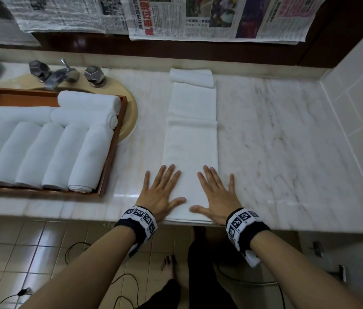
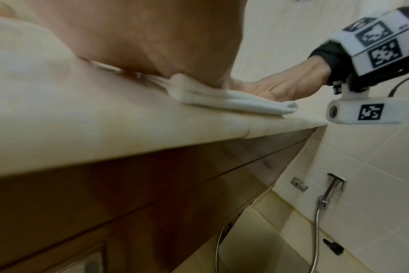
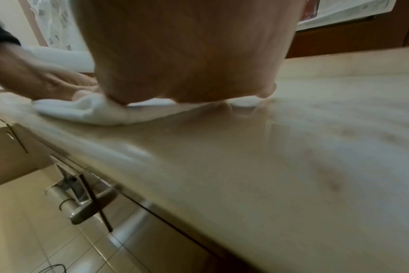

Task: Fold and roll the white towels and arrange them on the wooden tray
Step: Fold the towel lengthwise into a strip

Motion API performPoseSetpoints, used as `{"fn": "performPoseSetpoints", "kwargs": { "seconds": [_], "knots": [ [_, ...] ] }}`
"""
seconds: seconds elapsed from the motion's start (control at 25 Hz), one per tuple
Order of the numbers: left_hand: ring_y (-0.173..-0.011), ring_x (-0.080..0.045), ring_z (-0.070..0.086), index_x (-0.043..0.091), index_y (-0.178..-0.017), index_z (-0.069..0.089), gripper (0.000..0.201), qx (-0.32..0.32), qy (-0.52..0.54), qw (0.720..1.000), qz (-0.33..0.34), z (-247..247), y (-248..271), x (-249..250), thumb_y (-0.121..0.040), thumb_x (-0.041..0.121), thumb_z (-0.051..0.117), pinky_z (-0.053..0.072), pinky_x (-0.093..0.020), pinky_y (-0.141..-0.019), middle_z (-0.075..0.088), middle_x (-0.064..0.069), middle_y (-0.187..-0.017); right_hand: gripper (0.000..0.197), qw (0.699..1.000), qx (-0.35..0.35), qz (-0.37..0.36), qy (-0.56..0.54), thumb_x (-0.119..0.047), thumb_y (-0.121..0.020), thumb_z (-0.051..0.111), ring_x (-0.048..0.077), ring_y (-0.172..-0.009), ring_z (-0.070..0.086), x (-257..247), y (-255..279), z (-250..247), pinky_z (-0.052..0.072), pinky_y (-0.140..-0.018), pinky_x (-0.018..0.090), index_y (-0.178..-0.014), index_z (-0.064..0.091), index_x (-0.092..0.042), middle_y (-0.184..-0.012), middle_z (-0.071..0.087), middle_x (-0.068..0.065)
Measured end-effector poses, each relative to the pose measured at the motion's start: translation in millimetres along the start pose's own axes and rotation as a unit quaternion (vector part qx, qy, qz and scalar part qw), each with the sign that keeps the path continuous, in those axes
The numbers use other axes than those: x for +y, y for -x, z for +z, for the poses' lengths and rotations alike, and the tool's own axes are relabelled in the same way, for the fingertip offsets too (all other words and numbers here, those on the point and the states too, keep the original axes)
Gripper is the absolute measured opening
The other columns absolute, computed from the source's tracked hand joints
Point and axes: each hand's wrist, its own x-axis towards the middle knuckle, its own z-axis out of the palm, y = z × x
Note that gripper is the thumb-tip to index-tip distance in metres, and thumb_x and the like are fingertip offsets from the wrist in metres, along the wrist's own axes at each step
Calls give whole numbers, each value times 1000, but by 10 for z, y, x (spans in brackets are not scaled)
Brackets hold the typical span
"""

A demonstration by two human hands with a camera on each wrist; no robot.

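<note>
While both flat, spread hands, left hand (image 1: 159,192) and right hand (image 1: 216,195), press it, the long folded towel (image 1: 190,139) lies smooth on marble.

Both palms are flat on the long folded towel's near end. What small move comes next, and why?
Probably curl the fingers of the left hand and right hand under the near edge of the folded towel and start rolling: it lies flat and narrow, and the wooden tray holds only rolls.

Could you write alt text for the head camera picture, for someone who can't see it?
Two hands, left hand and right hand, press flat on the near end of a long folded white towel on a marble counter. To the left, a wooden tray holds eight rolled towels, by a sink tap.
</note>
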Motion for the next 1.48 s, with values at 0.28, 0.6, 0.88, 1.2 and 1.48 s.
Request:
{"fn": "performPoseSetpoints", "kwargs": {
  "seconds": [0.28,0.6,0.88,1.2,1.48],
  "knots": [
    [-141,-17,-34,28,-148,-28,126,-59,-53,995,56,-148,-30,-145,-60,100,27,-16,-56,-115,-40,6,-152,134,997,-52,-48,28,-99,-54,34,8,-136,-40,168,-11,-150,-16,-105,70,-147,-29,-26,-148,-46,-9],
    [-149,-20,2,28,-154,8,126,-51,-41,997,52,-360,-7,-98,-54,101,31,8,-52,-118,0,5,-162,141,995,-67,-66,46,-99,-42,40,16,-148,-8,176,17,-362,-9,-109,67,-154,1,-24,-161,-11,-3],
    [-148,-13,-13,19,-154,-9,72,-19,111,992,-49,-511,-666,215,-100,56,20,-6,-44,-120,-19,6,-160,63,998,20,-9,-62,-34,-103,36,13,-149,-9,124,-579,-616,2,-119,54,-155,4,-19,-162,-12,-6],
    [-144,-15,-27,17,-151,-20,62,39,275,954,-113,-700,-1312,301,-103,45,10,-13,-47,-119,-31,2,-155,63,995,70,34,-58,-24,-103,33,15,-147,-17,426,-1195,-825,-3,-116,58,-155,-2,-17,-161,-19,-2],
    [-144,-19,-27,15,-151,-20,64,25,240,955,-173,-950,-1849,201,-103,45,11,-15,-46,-117,-30,0,-156,60,991,104,34,-83,-41,-94,52,12,-142,19,650,-1421,-1056,26,-107,43,-147,30,-25,-157,18,-9]
  ]
}}
